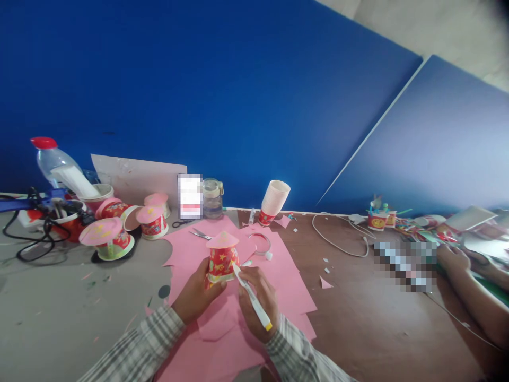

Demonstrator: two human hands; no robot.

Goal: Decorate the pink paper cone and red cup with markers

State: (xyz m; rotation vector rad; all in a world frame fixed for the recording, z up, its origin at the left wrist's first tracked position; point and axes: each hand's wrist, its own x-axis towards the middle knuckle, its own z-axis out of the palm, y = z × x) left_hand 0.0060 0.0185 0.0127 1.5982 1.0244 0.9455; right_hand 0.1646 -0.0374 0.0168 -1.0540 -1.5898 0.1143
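My left hand [199, 294] is wrapped round a red patterned paper cup [223, 261], which stands upside down with a pink paper cone [222, 240] on its top. In my right hand [259, 300] is a white marker [253, 301] with a yellow end, its tip at the cup's right side. Under both hands lie pink paper sheets [286, 286]. A pair of scissors [200, 234] rests on the paper behind the cup. To the right of the cup, a loop of red and white tape or cable [260, 244] lies on the paper.
Several pink-topped cups [115, 246] stand at left beside a plastic bottle [55, 159]. A cup stack [274, 200], a glass jar [212, 199] and a pixelated upright panel [190, 196] stand at the back. A white cable [338, 248] and another person's hands [455, 260] are at right.
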